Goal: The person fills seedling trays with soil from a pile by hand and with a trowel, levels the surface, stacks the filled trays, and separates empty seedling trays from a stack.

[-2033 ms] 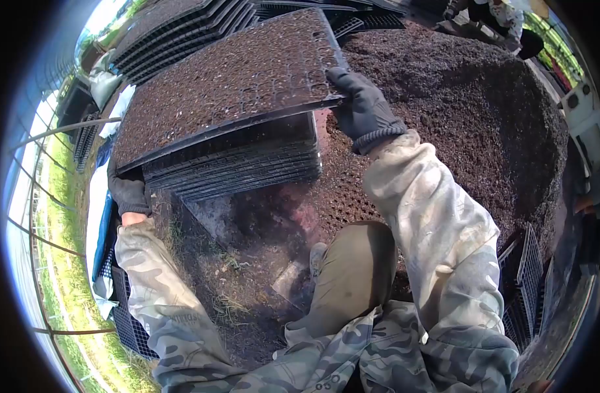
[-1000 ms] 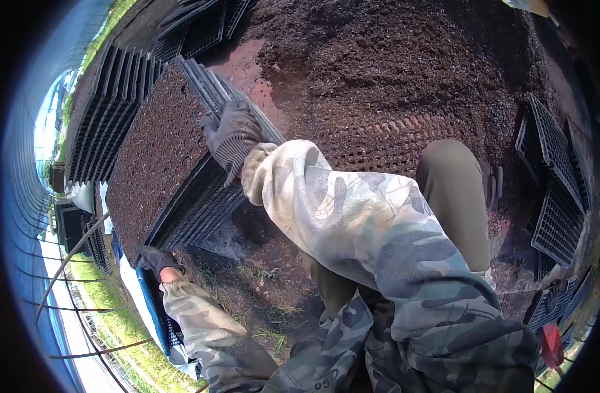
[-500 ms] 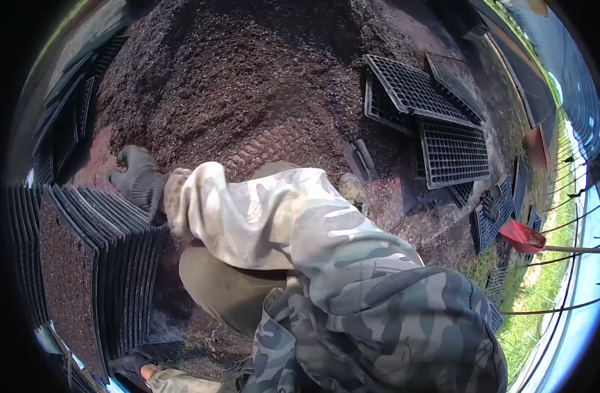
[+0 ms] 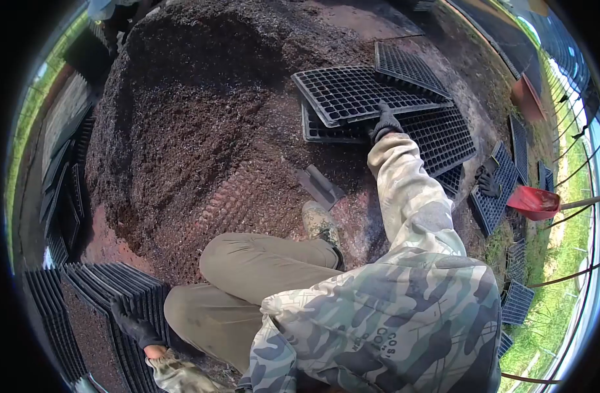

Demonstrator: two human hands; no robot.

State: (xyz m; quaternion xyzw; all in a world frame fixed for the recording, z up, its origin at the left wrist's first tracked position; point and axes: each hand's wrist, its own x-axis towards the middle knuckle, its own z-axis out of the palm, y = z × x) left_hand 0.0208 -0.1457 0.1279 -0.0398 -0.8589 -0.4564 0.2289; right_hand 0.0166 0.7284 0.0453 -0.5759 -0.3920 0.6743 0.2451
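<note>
the soil heap (image 4: pixel 175 124) lies before us; we have a tray stack (image 4: pixel 139 278) at our left, overlapping trays (image 4: pixel 352 92) ahead and right; a flat tool (image 4: pixel 321 187) lies just beyond our boot (image 4: pixel 319 226); farther right, gloves (image 4: pixel 488 183) lie on another tray (image 4: pixel 491 215), beside a shovel (image 4: pixel 534 203)

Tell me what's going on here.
A person in camouflage is reaching two ways. The gloved right hand is at the near edge of an unfilled seedling tray, in a loose pile of trays. The gloved left hand is at a stack of soil-filled trays. A heap of dark soil lies in front of the knees.
</note>
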